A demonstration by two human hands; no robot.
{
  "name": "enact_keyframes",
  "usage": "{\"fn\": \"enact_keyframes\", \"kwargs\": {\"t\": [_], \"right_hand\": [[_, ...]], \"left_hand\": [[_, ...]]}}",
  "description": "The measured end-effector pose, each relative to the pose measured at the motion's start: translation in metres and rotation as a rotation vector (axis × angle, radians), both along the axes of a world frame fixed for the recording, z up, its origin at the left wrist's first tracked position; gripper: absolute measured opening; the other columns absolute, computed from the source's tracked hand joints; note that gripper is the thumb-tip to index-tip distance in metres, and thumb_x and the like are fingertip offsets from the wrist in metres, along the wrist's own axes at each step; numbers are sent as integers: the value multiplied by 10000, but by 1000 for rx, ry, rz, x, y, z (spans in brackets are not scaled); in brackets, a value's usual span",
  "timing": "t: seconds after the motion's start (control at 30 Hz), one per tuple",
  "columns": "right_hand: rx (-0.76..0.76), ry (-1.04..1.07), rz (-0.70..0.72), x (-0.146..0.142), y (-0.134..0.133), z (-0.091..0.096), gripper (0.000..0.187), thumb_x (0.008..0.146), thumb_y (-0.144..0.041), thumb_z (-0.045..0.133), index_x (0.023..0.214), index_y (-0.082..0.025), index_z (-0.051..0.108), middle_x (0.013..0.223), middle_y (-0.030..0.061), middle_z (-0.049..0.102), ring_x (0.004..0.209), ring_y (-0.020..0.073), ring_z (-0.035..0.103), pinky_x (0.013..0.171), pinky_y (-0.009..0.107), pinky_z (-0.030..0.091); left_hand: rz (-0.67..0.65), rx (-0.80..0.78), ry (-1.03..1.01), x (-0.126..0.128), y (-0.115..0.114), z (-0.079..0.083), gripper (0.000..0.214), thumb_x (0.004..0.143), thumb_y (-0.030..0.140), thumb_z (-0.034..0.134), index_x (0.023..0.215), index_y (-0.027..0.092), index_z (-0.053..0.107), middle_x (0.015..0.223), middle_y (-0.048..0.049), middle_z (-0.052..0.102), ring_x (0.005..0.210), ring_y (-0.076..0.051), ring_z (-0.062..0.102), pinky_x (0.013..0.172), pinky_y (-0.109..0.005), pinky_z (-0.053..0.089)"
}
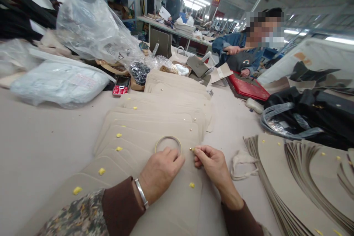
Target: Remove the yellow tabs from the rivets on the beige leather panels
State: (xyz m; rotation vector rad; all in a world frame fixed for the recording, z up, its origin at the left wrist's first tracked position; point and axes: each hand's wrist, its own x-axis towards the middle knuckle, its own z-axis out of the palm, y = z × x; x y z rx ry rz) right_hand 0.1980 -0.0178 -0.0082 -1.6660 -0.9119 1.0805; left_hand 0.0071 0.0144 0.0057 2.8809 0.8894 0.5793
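A row of overlapping beige leather panels (155, 125) lies along the table, each with small yellow tabs and a brass stud. My left hand (160, 171), fingers curled, rests on the nearest panel and holds a roll of thin tape (168, 141) by its near rim. My right hand (211, 164) is closed in a pinch on a small brass stud (191, 149) at the panel's right edge. A yellow tab (191, 184) sits just below my hands.
A fanned stack of beige panels (304, 177) lies at right, beside black bags (312, 114). Plastic bags (91, 29), a red phone (121, 86) and a red mat (250, 88) sit further back. A person in a blue jacket (238, 55) works across the table; others stand behind.
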Motion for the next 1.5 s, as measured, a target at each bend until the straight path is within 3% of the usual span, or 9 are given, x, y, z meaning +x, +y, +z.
{"fn": "enact_keyframes", "kwargs": {"t": [0.13, 0.33, 0.5, 0.67, 0.73, 0.93, 1.13, 1.3, 1.5], "right_hand": [[0, -154, 56, -3, 2, -2, 341, 740, -472, 689, 762, -132, 686, 557, 0, 627, 468, 114, 568, 480, 222, 484], [114, -647, 184, -9, 7, 3, 200, 836, -317, 564, 753, -178, 683, 664, 32, 695, 597, 165, 633, 587, 253, 474], [156, -837, 156, -6, 3, -4, 176, 864, -291, 568, 989, -177, 612, 613, -17, 660, 549, 162, 623, 575, 249, 440], [279, -940, 179, -7, -5, -13, 156, 902, -269, 533, 788, -191, 606, 723, 23, 669, 659, 165, 634, 645, 254, 446], [331, -978, 192, -8, -5, -14, 174, 912, -236, 508, 794, -186, 626, 753, 38, 671, 695, 169, 633, 679, 260, 447], [313, -949, 182, -13, 0, -8, 167, 875, -208, 515, 822, -189, 673, 755, 27, 677, 695, 161, 620, 692, 251, 431], [18, -847, 136, -18, 10, 5, 157, 780, -214, 552, 670, -196, 662, 606, -8, 654, 569, 144, 588, 582, 232, 383], [-141, -827, 280, -26, -5, 17, 181, 724, -176, 532, 558, -191, 605, 541, 0, 638, 523, 138, 560, 511, 224, 322], [-53, -738, 237, -24, -9, 12, 95, 703, -136, 560, 704, -194, 636, 559, -20, 622, 524, 129, 538, 529, 216, 346]], "left_hand": [[-17, -47, 134, 4, 1, -6, 82, 897, 153, 536, 825, 192, 529, 819, -42, 575, 749, -222, 532, 601, -320, 472], [-9, -61, 175, 5, 1, -3, 84, 904, 146, 515, 831, 187, 518, 830, -51, 559, 763, -225, 515, 603, -325, 480], [-14, -84, 184, 4, 1, -2, 87, 908, 139, 497, 840, 187, 523, 845, -57, 562, 770, -238, 519, 602, -350, 501], [-18, -86, 200, 4, 2, -4, 97, 918, 145, 483, 845, 185, 531, 842, -59, 561, 780, -243, 526, 608, -360, 515], [-20, -82, 197, 4, 3, -5, 97, 921, 149, 481, 847, 185, 532, 841, -59, 560, 786, -243, 527, 606, -356, 515], [-45, -95, 216, 4, 4, -2, 109, 922, 141, 474, 837, 181, 531, 831, -58, 565, 775, -237, 526, 601, -344, 504], [-27, -70, 207, 4, 2, -3, 103, 895, 119, 512, 815, 181, 533, 816, -53, 572, 760, -232, 531, 595, -331, 483], [-35, 1, 42, -6, 8, -3, 117, 904, 125, 496, 819, 182, 552, 753, -26, 567, 685, -195, 526, 585, -295, 449], [-98, -13, -230, -18, 14, 8, 237, 956, 122, 368, 1027, 186, 584, 711, -7, 612, 643, -145, 590, 590, -234, 471]]}}
